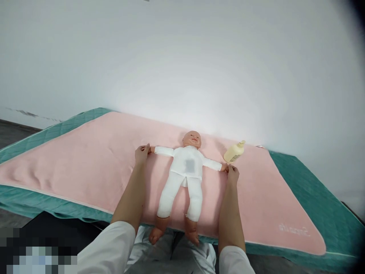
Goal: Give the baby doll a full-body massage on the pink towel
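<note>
A baby doll [186,163] in a white cloth suit lies on its back on a pink blanket [99,163], its arms stretched out to both sides. My left hand [142,153] pinches the doll's hand at the end of the arm on the left. On the other side, my right hand [233,174] is closed on the doll's other hand. Just beyond my right hand stands a pale yellow pump bottle [234,152]. The doll's bare feet hang over the near edge, by my lap.
Under the blanket is a green quilted cover [310,182], showing along the sides and front. A white wall [182,68] rises right behind the bed. At the lower left a dark surface [59,224] sits below the bed's edge, partly pixelated.
</note>
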A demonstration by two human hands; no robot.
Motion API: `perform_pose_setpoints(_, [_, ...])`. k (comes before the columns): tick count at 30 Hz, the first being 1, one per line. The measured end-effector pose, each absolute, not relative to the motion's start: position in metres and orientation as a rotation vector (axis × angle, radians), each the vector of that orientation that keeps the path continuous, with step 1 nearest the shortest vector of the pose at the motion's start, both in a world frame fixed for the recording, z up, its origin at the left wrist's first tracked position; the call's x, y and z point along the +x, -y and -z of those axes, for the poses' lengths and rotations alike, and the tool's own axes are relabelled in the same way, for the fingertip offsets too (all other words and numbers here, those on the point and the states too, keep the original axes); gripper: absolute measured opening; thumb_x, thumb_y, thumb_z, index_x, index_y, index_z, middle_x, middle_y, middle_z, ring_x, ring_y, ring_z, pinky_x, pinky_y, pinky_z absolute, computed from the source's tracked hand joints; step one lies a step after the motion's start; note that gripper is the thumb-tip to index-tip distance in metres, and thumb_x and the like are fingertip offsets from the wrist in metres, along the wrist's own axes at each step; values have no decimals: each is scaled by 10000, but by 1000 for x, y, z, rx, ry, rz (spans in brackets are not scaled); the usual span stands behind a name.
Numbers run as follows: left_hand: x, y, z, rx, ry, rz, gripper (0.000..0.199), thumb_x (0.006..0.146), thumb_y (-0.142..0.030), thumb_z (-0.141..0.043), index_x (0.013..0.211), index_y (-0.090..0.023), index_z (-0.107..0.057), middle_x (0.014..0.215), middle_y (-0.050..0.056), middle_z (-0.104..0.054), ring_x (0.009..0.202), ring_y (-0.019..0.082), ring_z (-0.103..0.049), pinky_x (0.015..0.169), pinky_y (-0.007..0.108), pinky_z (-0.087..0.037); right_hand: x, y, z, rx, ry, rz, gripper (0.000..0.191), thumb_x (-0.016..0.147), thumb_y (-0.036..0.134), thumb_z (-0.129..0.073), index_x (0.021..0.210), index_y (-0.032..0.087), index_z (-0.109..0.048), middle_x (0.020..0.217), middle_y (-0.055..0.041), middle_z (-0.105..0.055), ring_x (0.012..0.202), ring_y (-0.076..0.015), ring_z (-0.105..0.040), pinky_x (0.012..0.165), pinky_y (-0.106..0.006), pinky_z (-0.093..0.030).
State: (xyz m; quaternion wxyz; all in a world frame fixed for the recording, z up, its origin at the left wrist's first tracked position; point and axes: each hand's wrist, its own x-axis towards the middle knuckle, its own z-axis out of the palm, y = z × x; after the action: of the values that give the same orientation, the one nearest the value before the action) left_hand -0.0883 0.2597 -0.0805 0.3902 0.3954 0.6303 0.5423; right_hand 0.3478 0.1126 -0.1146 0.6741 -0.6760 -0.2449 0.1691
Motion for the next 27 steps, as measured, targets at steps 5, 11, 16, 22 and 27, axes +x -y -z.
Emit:
perform_pose_setpoints(5, [-90,-259,82,885,-1404,-1390,137,802,-216,-634,915,-138,-628,773,36,-667,690,127,-643,766,313,-557,348,-104,115,-1465,488,-519,369,608,446,-709,840,179,-603,824,-32,-648,723,-160,-620,599,-291,-523])
perform_pose_setpoints(11, [-88,-261,82,799,-1342,-1456,95,782,-187,-666,859,-134,-648,707,15,-640,634,105,-625,741,291,-576,351,-102,115,-1453,458,-570,347,588,404,-744,820,157,-672,796,-29,-665,665,-127,-585,572,-259,-495])
perform_pose_setpoints(16, [-87,-265,86,768,-1357,-1503,69,810,-189,-623,819,-135,-666,692,26,-641,596,100,-617,664,260,-577,350,-103,115,-1469,431,-539,356,595,417,-757,816,147,-684,734,-23,-657,607,-112,-533,525,-246,-451])
perform_pose_setpoints(22, [-86,-267,88,780,-1373,-1514,74,805,-193,-622,820,-141,-673,641,18,-628,563,105,-607,621,251,-565,346,-100,112,-1477,438,-528,348,617,422,-755,824,148,-699,795,-46,-683,674,-132,-578,570,-255,-483])
perform_pose_setpoints(27, [-88,-262,86,812,-1330,-1493,125,780,-175,-632,876,-137,-703,708,39,-659,624,119,-630,702,288,-574,345,-100,112,-1447,450,-566,392,628,434,-740,905,159,-714,975,-84,-711,811,-168,-637,603,-256,-508])
